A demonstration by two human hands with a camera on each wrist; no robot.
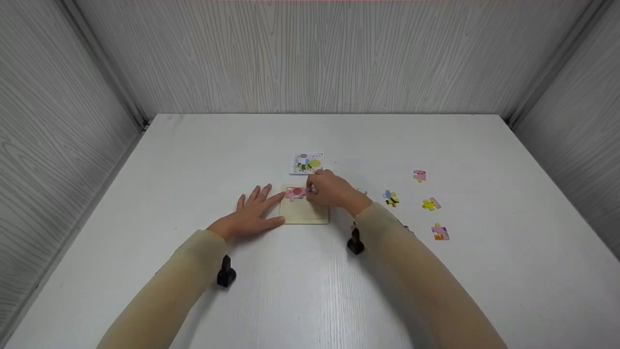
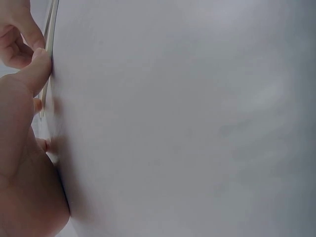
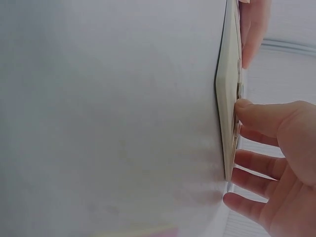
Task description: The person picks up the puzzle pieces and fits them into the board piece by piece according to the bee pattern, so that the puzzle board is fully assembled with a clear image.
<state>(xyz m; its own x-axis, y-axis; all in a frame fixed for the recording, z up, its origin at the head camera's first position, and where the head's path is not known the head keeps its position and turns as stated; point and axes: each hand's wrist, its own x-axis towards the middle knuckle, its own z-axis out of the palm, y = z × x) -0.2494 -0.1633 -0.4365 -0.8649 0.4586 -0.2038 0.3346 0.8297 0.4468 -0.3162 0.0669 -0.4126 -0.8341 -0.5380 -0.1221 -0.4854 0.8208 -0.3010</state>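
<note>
A shallow wooden puzzle tray [image 1: 305, 215] lies on the white table, with pink jigsaw pieces [image 1: 296, 193] along its far edge, one showing a red round shape. My left hand [image 1: 253, 214] lies with fingers spread, thumb and index fingertip at the tray's left edge. Over the tray's far right corner, my right hand [image 1: 330, 190] pinches a pink puzzle piece, mostly hidden by the fingers. The right wrist view shows the thumb [image 3: 256, 116] low over the tray's side [image 3: 227, 79]. Beyond the tray sits a picture card [image 1: 308, 164] with a bee.
Loose puzzle pieces lie to the right: a pink one [image 1: 419, 175], a blue and yellow one [image 1: 391, 198], a yellow one [image 1: 430, 204] and a pink and orange one [image 1: 440, 232]. Others are partly hidden under the right forearm. Grey wood-grain panels [image 1: 310, 58] enclose the table.
</note>
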